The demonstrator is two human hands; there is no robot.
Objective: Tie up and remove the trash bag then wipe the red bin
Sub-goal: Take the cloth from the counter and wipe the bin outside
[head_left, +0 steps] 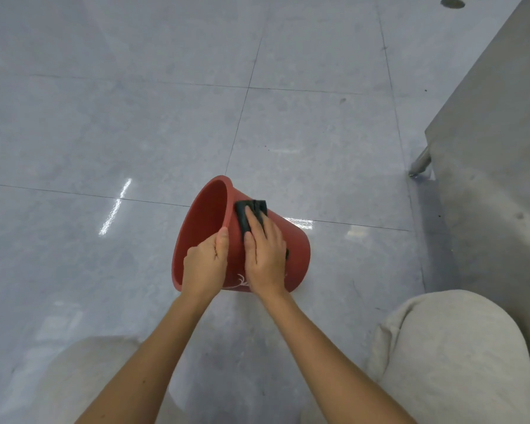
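The red bin (pixel 210 215) lies tipped on its side on the glossy grey tiled floor (pixel 104 123), its open mouth turned to the left and its narrower base to the right. No liner shows inside it, and a small white drawing marks its near wall. The left hand (pixel 205 264) grips the rim, thumb on the outer wall and fingers curled inside. The right hand (pixel 265 255) lies flat and spread on the upper outer wall, pressing a dark folded cloth (pixel 249 214) just behind the rim. Both forearms are bare.
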